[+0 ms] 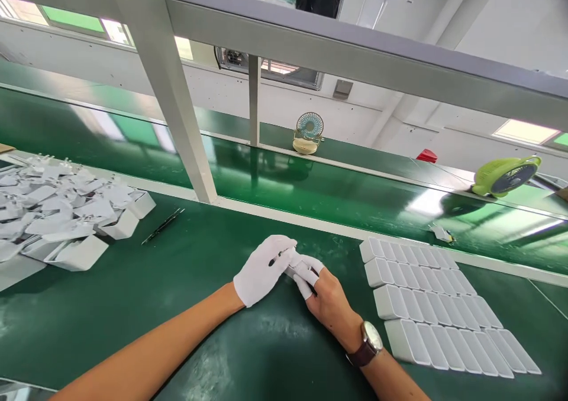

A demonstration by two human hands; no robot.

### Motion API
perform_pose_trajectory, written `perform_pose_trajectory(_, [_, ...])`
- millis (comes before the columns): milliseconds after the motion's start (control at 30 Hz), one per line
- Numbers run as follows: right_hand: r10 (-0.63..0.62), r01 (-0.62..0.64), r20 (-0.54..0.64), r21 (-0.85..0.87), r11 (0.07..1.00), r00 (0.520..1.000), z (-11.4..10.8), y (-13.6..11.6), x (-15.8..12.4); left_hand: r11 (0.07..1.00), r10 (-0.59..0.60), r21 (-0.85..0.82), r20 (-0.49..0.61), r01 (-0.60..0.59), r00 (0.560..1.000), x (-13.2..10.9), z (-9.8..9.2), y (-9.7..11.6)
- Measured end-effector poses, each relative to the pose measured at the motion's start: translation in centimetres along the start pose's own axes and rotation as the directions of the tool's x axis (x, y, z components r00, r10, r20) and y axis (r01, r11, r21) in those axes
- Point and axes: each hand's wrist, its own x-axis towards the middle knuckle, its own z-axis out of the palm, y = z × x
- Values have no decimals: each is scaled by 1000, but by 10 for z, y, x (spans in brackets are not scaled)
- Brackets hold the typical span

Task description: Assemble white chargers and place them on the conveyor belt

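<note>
Over the middle of the green work surface, both hands meet around a small white plastic part. My left hand, in a white glove, is closed on its left side. White finger cots cover fingertips of my right hand, which grips the part from the right; a watch is on that wrist. Fingers hide much of the part, so its exact kind cannot be made out. To the right stand rows of white rectangular plastic cases, set side by side.
A heap of loose white plastic pieces lies at the left, with black tweezers beside it. A grey metal post rises behind the work surface. Beyond are a small fan, a green fan and a small white item.
</note>
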Motion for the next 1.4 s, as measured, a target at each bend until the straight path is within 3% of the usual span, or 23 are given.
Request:
perform_pose_trajectory(233, [122,-117,-89,64,991,988,4,7,-9,997,-25,77,-53,29,998,3,1,-5])
perform_pose_trajectory(433, [72,-77,33,173,982,997,-1,4,-3,995,-78,50,-47,81,996,4,2,-8])
perform_pose_trajectory(567, [172,-162,-9,296,941,985,2,3,-2,988,-154,-13,-15,154,988,2,5,-7])
perform_pose_trajectory(633, [323,-264,-33,500,825,946,4,4,-2,992,-128,-15,-25,128,991,0,6,-4])
perform_pose_trajectory(733, [527,-398,133,812,428,840,4,3,0,996,3,84,22,-5,1000,-4,8,3])
perform_pose_trajectory(800, [543,-456,287,866,205,790,3,0,1,980,93,163,121,-113,988,-7,10,6])
perform_pose_trajectory(867, [538,-479,361,873,93,761,2,-3,1,965,148,189,190,-184,971,-10,13,7])
perform_pose_trajectory(1100, [510,-477,443,876,-71,738,4,-7,2,952,222,182,152,-248,963,-15,16,-1])
perform_pose_trajectory(1400, [523,-519,452,854,-21,722,2,-10,5,943,256,175,158,-282,954,-14,14,-3])
